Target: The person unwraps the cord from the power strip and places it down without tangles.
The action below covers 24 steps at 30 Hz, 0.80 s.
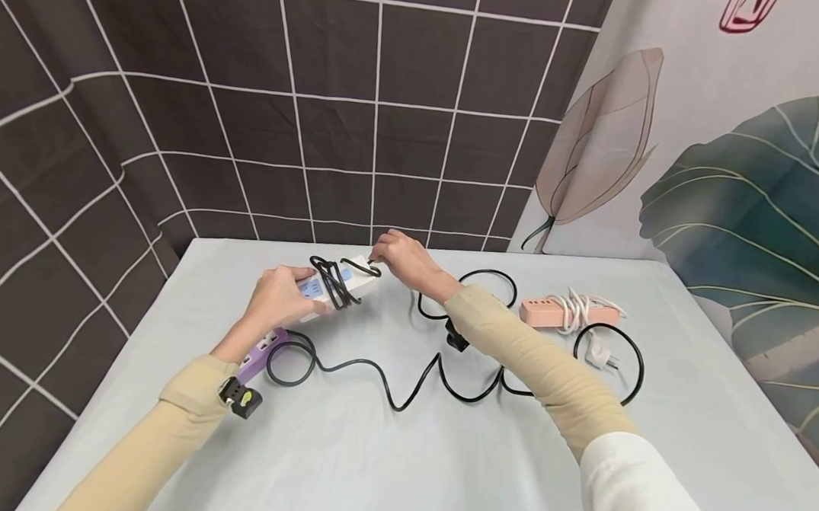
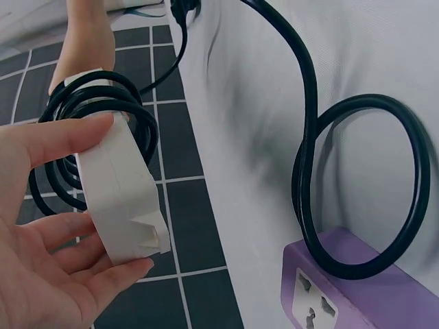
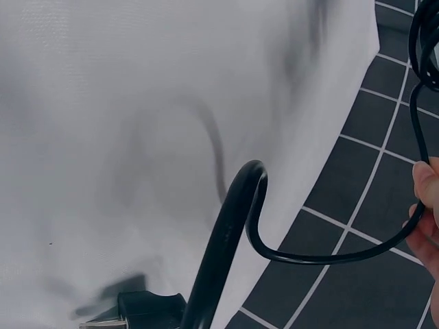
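- Above the pale cloth [image 1: 405, 469], my left hand [image 1: 277, 298] grips a boxy, smooth white power strip [image 2: 123, 192].
- Glossy black cord [image 3: 309, 260] loops around its middle, and my right hand [image 1: 406, 258] pinches a curving length of it.
- Near my left hand, an angular purple strip [image 2: 387, 295]; rightward, a peach bar [image 1: 539, 313] wrapped in white cable [image 1: 572, 309].

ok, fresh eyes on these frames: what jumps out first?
The white power strip wound in black cord, gripped by the left hand towards the table's far edge while the right hand pinches that cord. Then the salmon power strip bound in white cord, at the table's right. A purple power strip lies partly hidden beneath the left wrist.
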{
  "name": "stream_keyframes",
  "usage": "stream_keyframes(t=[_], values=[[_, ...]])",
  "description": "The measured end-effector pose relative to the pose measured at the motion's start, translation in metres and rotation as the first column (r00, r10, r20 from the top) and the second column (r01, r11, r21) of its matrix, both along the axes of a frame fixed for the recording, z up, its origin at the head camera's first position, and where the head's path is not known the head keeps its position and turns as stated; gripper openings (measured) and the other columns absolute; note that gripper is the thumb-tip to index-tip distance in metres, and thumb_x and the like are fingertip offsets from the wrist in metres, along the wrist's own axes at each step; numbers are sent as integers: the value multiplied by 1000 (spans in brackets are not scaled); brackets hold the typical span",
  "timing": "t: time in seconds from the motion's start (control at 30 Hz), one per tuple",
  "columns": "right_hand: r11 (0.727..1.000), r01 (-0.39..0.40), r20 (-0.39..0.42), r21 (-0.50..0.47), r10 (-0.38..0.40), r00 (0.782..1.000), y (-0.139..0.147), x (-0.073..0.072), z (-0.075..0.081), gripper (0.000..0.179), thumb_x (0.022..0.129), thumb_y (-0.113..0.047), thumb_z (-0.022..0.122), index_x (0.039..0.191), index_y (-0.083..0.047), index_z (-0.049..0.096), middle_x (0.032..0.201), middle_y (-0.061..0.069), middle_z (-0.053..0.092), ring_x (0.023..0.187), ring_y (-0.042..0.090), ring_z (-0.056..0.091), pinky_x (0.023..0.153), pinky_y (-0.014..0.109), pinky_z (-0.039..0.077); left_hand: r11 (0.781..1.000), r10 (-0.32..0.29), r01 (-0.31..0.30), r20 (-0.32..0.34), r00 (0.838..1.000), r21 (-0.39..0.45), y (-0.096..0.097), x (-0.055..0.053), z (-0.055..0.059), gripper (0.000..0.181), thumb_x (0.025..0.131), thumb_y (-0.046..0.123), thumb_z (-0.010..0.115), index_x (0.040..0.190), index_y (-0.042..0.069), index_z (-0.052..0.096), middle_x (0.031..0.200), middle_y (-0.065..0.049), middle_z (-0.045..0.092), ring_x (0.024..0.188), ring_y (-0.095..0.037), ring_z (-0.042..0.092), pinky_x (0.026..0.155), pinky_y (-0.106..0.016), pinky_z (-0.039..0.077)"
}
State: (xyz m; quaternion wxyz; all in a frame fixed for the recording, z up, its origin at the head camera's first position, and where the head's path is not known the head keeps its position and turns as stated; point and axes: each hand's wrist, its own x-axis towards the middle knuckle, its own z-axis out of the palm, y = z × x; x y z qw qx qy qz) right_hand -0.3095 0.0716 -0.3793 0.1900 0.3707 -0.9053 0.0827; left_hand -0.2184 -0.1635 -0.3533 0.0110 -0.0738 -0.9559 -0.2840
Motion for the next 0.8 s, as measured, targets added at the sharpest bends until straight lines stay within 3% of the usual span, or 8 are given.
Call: stream_keyframes(t=[0.37,0.8], values=[[998,14,-12,-58,-14,1000,-1,-2,3,14,92,-9,62,97,-10,75,97,3,70,97,19,60,81,29,53,999,-33,33,9,999,5,6,1,0,75,64,31,83,129,2,59,106,-21,70,87,-29,60,69,-31,44],[993,45,-73,-112,-53,996,-5,-2,5,14,93,-10,61,96,-10,75,96,3,71,86,19,59,70,28,52,998,-60,60,15,998,-23,8,0,0,73,63,30,82,127,2,61,106,-21,70,86,-28,60,71,-33,46]])
